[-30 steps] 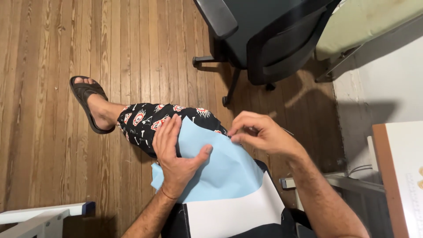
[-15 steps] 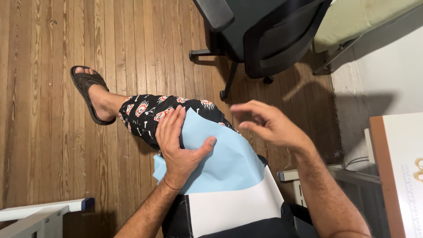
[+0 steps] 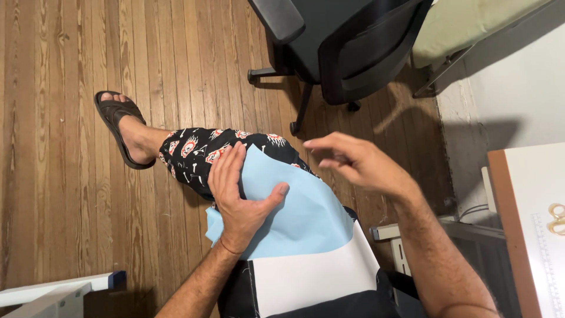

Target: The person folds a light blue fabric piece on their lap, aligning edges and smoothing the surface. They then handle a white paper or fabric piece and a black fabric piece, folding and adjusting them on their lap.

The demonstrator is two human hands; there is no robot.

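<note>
So I'm sitting down with a light blue sheet (image 3: pixel 300 206) laid over my knee, on top of my black patterned trousers (image 3: pixel 206 150), and a white sheet (image 3: pixel 312 277) sits just nearer to me on my lap, touching or tucked under the blue one's near edge, can't tell which. My left hand (image 3: pixel 238 197) is spread flat and open, palm pressing down on the left part of the blue sheet, thumb stretched out to the right across it. My right hand (image 3: pixel 353 162) is up in the air just past the far right edge of the sheet, fingers loosely curled and not holding anything, not touching the sheet either. As far as progress goes, I'd say the blue sheet is laid out and pinned smooth under the left palm, but I can't see a crease or fold in it yet, so anything beyond flattening looks not done. My foot in a dark sandal (image 3: pixel 120 129) is out on the wooden floor (image 3: pixel 53 88) to the far left, a black office chair (image 3: pixel 353 47) is straight ahead, and a white tabletop with a brown edge (image 3: pixel 518 235) is off to the right.
</note>
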